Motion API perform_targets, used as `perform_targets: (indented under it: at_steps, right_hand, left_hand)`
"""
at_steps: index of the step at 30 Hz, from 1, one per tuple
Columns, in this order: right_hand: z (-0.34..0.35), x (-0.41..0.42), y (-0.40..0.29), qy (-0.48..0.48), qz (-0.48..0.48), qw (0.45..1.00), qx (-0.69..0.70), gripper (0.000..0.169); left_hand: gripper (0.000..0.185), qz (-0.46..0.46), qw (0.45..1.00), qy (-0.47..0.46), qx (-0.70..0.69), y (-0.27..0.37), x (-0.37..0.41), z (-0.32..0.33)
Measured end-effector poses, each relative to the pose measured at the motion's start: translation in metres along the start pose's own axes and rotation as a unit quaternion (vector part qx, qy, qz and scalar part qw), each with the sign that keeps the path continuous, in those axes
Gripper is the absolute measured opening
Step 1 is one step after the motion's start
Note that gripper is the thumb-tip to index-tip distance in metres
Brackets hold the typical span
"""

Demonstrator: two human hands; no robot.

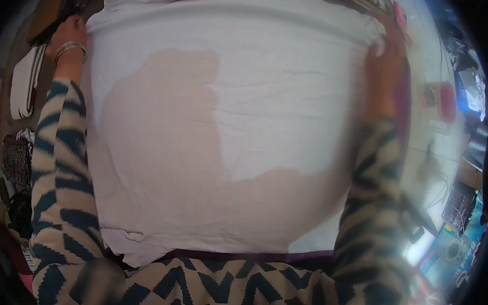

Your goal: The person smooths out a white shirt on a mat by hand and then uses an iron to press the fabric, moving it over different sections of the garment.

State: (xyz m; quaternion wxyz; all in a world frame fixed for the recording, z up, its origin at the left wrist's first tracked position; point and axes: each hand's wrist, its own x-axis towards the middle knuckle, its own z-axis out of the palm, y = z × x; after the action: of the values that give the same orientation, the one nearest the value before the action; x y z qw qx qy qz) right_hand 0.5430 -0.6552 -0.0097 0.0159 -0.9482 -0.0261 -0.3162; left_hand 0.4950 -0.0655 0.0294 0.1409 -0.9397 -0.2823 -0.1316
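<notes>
A white cloth (272, 95) lies spread out before me, with a shadow over its left and lower parts. My left hand (70, 37), with metal bangles at the wrist, grips the cloth's far left edge. At the far right corner my right hand (381, 66), blurred, has its fingers on the bunched cloth edge. The near edge of the cloth is uneven and crumpled at the left, close to my body. A dark purple layer shows beneath it at the near edge and at the right.
To the left are a folded white cloth (24, 82) and a dark patterned cloth (17, 157). On the right stand a red container (444, 102), a purplish basket (458, 205) and a blue printed box (447, 253) on or beside the pale floor.
</notes>
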Motion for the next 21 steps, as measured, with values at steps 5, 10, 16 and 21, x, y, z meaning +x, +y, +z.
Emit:
perform_targets:
  at_steps: [5,10,16,21]
  right_hand:
    - [-0.107,-0.141,-0.175,-0.285,-0.216,0.903,0.238,0.054]
    - [-0.052,-0.119,-0.074,-0.231,-0.124,0.964,0.05,0.054]
    - [-0.031,-0.045,0.125,-0.24,0.138,0.956,-0.097,0.056]
    - [-0.119,-0.139,-0.113,-0.269,-0.138,0.947,0.107,0.055]
  left_hand:
    - [0.029,0.551,0.752,-0.044,-0.359,0.07,-0.149,-0.03]
    - [0.051,0.53,0.836,-0.091,-0.105,0.074,-0.153,0.001]
    - [0.052,0.136,0.979,-0.153,-0.01,-0.001,-0.004,0.067]
    - [0.064,0.425,0.877,-0.066,-0.214,0.014,-0.184,-0.014]
